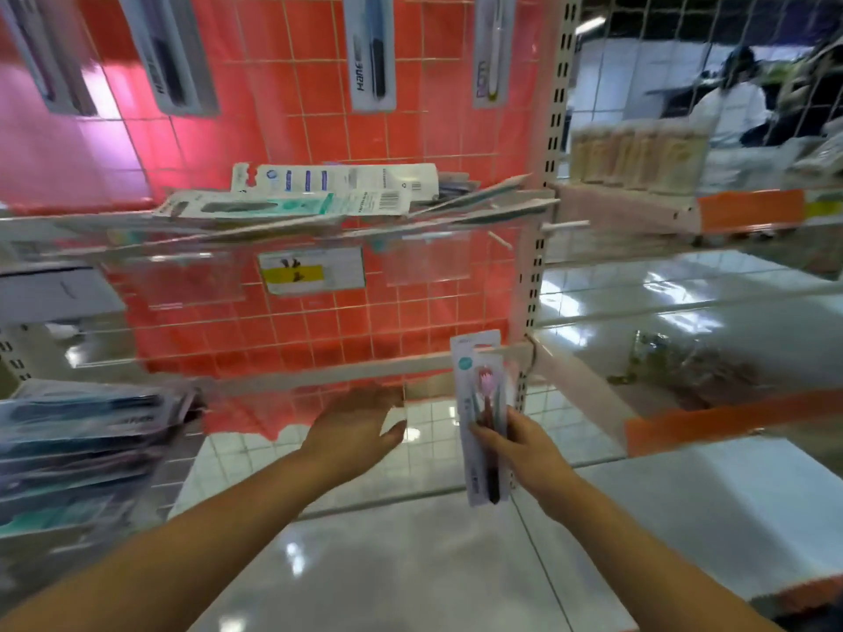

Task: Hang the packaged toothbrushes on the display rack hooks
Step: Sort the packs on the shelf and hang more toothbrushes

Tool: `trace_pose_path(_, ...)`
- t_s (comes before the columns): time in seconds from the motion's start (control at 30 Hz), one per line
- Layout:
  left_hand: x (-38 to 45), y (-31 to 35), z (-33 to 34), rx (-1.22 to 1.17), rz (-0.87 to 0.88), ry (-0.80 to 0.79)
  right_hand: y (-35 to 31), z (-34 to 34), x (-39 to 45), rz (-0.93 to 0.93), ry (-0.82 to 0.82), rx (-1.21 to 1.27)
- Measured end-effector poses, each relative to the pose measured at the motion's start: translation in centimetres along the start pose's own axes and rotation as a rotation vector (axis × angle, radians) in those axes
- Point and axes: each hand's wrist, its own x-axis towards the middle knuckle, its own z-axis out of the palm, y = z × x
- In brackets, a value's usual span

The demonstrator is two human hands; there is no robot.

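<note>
1. While the right hand [515,442] holds 1 pack [482,417] low down, with fingers and thumb curled round its bottom half, the top of the pack is free. It stands up in front of the white bar [319,374] near the post [538,248]. Because the grip is so low, the top could wobble and miss a hook.

2. The left hand [353,428] is open with its fingers spread, and it holds nothing. It hovers just under the white bar, near the red grid [319,143]. If it does not steady the pack, the right hand must aim alone.

3. I cannot see the hole at the top of the pack, because it is blurry. If the hole is not lined up with a hook, the card could bend or tear.

4. A short peg [565,226] sticks out by the post, above the pack. It is thin and easy to miss.

5. A loose heap of packs [319,193] lies on the shelf [68,221] above. Reaching up past it could knock some down.

6. More packs sit in a stack [77,444] at the left. An arm swung wide could push them off.

7. 4 packs already hang at the top, like the blue one [369,52]. A bump could make them swing or drop.
</note>
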Motion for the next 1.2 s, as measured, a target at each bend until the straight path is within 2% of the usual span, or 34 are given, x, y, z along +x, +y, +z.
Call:
trace_pose_path(0.33, 2.2, -0.7, 6.4, 0.021, -0.024, 0.009, 6.1, -1.2, 3.7, -0.253, 0.094, -0.006)
trace_pose_path(0.47, 1.7, 0.1, 6.2, 0.02, 0.031, 0.047, 4.9, -1.9, 3.6, -0.351, 0.147, 0.016)
trace_pose_path(0.73, 1.0, 1.4, 2.6, 0.0, 0.071, 0.183, -1.6, -3.6, 2.6, -0.51, 0.235, 0.046)
trace_pose_path(1.03, -0.6, 0.3, 2.4, 0.023, 0.007, 0.194, -4.9, -3.7, 3.0, -0.493, 0.288, -0.029)
trace_pose_path(1.2, -0.7, -1.2, 2.9, -0.048, -0.039, 0.209, -5.0, -3.3, 4.9, -0.455, 0.308, -0.095)
